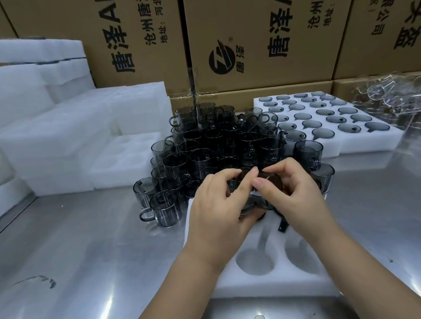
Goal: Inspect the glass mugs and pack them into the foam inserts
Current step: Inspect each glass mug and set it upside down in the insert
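At centre frame of the head view, both hands meet over the far end of a white foam insert [264, 286]. The left hand [216, 209] and right hand [297, 192] are each curled round one dark glass mug [257, 203], fingertips pinching its upper edge; its handle points down toward the insert. Two round cavities with narrow handle slots lie bare in the insert's near half.

Open room: the steel surface [85, 244], glossy and streaked with reflections, is free across the lower left and the lower right. Its left edge runs diagonally at middle left.

Just behind the hands, a dense cluster of smoky grey mugs [216, 146] stands, cylindrical and thin-walled, some stacked on others. A filled foam tray [369, 144] touches the cluster's right side, its rows of cavities holding grey glass. Clear glass pieces [396, 99] lie heaped at the far right, blurred.

Stacks of matte white foam blocks [51, 136] close off the upper left. Brown cardboard boxes [257, 29] with black printing wall off the top of the frame.
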